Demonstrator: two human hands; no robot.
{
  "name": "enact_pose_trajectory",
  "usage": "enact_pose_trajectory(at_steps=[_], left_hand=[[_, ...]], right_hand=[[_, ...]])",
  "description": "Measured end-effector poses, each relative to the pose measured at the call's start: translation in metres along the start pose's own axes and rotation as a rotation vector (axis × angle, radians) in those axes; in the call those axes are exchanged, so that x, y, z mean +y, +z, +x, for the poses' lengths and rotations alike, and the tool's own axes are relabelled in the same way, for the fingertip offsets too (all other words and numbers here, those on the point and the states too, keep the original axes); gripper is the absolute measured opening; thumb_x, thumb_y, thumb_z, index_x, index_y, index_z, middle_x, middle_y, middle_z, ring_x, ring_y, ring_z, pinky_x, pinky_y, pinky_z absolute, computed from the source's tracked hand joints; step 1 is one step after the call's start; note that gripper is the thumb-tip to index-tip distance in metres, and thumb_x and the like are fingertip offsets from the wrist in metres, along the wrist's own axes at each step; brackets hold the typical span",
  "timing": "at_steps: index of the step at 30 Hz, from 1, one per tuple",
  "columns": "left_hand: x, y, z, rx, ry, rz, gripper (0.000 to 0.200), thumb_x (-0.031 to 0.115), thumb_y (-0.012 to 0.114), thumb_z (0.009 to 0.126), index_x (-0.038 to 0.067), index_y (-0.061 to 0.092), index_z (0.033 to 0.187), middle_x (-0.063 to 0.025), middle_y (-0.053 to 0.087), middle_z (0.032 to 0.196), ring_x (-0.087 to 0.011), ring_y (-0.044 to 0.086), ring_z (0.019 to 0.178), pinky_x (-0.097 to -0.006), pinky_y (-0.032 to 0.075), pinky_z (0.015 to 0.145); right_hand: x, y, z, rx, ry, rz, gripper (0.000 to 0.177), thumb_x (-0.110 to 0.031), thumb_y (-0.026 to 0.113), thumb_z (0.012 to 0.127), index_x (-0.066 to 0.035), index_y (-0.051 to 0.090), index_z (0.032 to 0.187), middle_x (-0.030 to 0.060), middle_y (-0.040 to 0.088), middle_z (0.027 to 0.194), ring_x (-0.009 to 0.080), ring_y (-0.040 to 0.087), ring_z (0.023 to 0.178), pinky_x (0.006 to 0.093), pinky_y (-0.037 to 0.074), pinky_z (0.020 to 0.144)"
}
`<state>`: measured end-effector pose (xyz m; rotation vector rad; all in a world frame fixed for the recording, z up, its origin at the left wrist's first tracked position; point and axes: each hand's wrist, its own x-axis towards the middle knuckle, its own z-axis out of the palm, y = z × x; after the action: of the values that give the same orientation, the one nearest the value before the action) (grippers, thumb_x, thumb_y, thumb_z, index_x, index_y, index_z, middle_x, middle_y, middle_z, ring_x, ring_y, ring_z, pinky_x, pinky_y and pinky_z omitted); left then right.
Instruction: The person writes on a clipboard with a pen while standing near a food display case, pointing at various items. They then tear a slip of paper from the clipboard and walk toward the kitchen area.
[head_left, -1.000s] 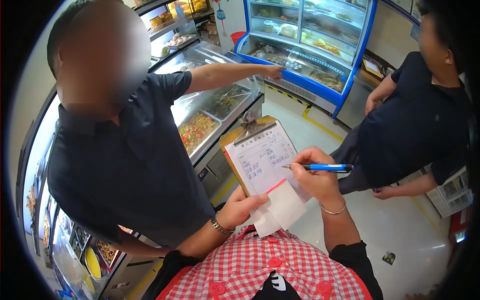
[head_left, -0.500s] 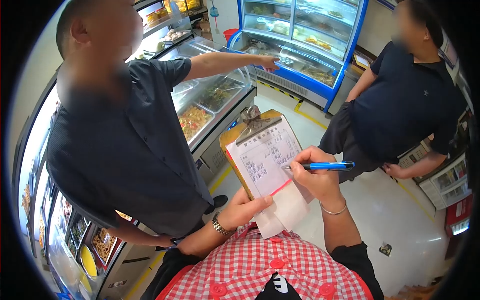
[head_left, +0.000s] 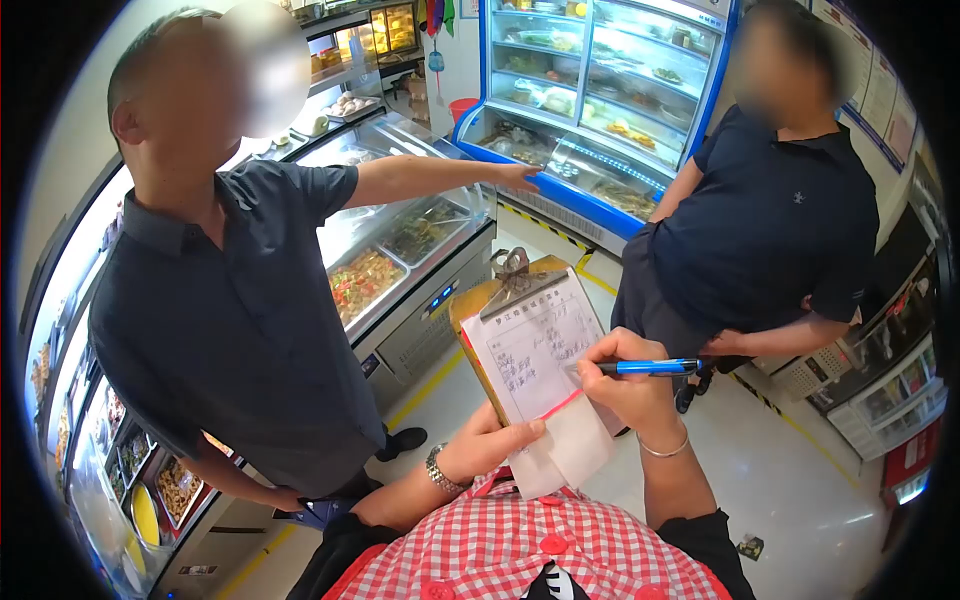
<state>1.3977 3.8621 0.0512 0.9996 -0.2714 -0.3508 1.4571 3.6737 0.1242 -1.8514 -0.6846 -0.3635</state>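
My left hand [head_left: 490,440] grips the lower left edge of a clipboard [head_left: 468,308], thumb on top of the papers. Under its metal clip lies a printed form [head_left: 535,345] with handwriting on it. The lower sheets [head_left: 565,445] are folded up and hang over the bottom edge, below a pink-red strip. In my right hand [head_left: 630,380] is a blue and black pen [head_left: 655,367], pinched between thumb and fingers, its tip close to the written lines. I wear a watch on the left wrist and a bangle on the right.
On the left a person in a dark shirt [head_left: 260,300] stretches an arm toward a blue-framed display fridge [head_left: 560,185]. Another person in a dark polo [head_left: 770,220] stands on the right. A glass food counter [head_left: 400,290] runs behind the clipboard. Yellow tape [head_left: 425,385] marks the floor.
The view has tilted up somewhat. The left person's pointing hand has dropped a little and its fingers are less extended. My hands keep their holds on the clipboard and pen.
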Motion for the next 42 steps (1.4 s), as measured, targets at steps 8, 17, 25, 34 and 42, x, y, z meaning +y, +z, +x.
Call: enact_pose_trajectory(at_steps=[8,17,25,34,42], left_hand=[[-0.011,0.013,0.012,0.014,0.018,0.040,0.050,0.009,0.060,0.083,0.000,0.042,0.129,-0.0106,0.052,0.124,-0.0188,0.052,0.111,-0.0339,0.042,0.093],[-0.007,0.021,0.007,0.038,0.005,0.023,0.054,0.008,0.061,0.082,0.000,0.039,0.130,-0.0106,0.052,0.125,-0.0191,0.051,0.112,-0.0338,0.041,0.094],[-0.005,0.022,0.000,-0.009,0.028,0.036,0.050,0.013,0.057,0.086,-0.001,0.039,0.131,-0.0105,0.050,0.126,-0.0181,0.049,0.113,-0.0336,0.040,0.095],[-0.003,0.024,-0.011,0.020,-0.018,0.030,0.051,0.010,0.059,0.084,-0.001,0.040,0.129,-0.0108,0.051,0.124,-0.0187,0.051,0.111,-0.0337,0.042,0.093],[-0.004,0.030,-0.014,0.065,-0.033,-0.015,0.053,0.007,0.061,0.080,-0.002,0.040,0.128,-0.0131,0.054,0.121,-0.0211,0.054,0.108,-0.0344,0.044,0.091]], right_hand=[[0.012,-0.023,0.001,-0.036,0.046,0.053,0.008,-0.001,0.066,0.071,0.000,0.058,0.070,0.0034,0.059,0.060,0.0055,0.052,0.052,0.0207,0.041,0.048],[0.009,-0.027,-0.001,-0.087,0.027,0.059,0.010,-0.001,0.068,0.071,0.001,0.058,0.071,0.0039,0.059,0.061,0.0044,0.052,0.054,0.0200,0.042,0.049],[0.009,-0.026,-0.009,-0.056,0.079,0.099,0.010,-0.003,0.068,0.072,0.000,0.059,0.072,0.0035,0.059,0.061,0.0042,0.051,0.054,0.0202,0.042,0.050],[0.004,-0.024,-0.016,-0.061,0.068,0.069,0.010,-0.004,0.068,0.071,0.000,0.059,0.072,0.0035,0.060,0.062,0.0045,0.052,0.055,0.0210,0.043,0.050],[0.003,-0.027,-0.019,-0.021,0.106,0.133,0.009,-0.003,0.067,0.071,-0.001,0.058,0.070,0.0030,0.059,0.061,0.0040,0.051,0.055,0.0212,0.042,0.050]])
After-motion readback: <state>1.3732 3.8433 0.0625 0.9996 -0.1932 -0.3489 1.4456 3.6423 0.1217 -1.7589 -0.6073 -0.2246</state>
